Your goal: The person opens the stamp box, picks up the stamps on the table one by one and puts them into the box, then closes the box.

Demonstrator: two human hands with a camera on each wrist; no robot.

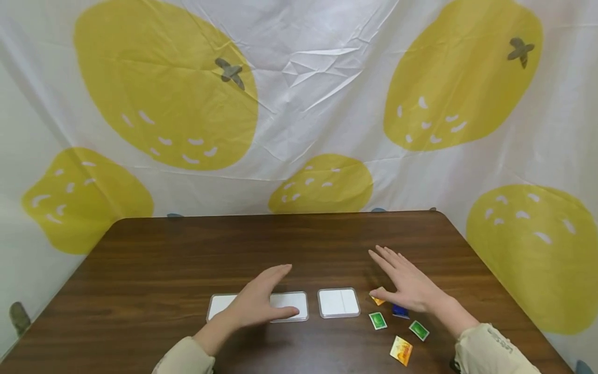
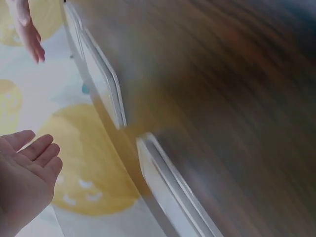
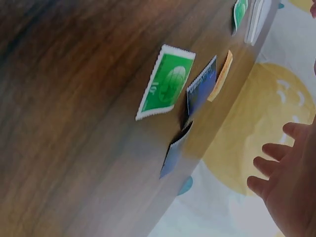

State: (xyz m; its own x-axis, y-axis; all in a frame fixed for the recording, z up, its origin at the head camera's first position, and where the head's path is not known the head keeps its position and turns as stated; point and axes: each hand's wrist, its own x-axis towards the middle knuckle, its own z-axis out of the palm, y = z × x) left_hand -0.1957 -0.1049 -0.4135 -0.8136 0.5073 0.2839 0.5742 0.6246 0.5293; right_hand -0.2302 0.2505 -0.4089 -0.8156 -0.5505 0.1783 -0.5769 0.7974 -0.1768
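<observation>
My left hand (image 1: 254,301) hovers with fingers spread over a long flat clear case (image 1: 291,300) with a white inside, hiding its middle. To its right lies a shorter white-filled case (image 1: 338,303). My right hand (image 1: 408,283), fingers extended and holding nothing, is above several small stamps. Among these are two green stamps (image 1: 377,320), an orange stamp (image 1: 401,350) nearer me, and a blue stamp (image 1: 400,311) partly under the hand. Another orange stamp (image 3: 222,79) and a second bluish stamp (image 3: 175,150) show at a slant in the right wrist view.
The brown wood-grain table (image 1: 233,244) has rounded far corners. A white curtain (image 1: 317,124) printed with large yellow lemons hangs right behind its far edge and along the sides.
</observation>
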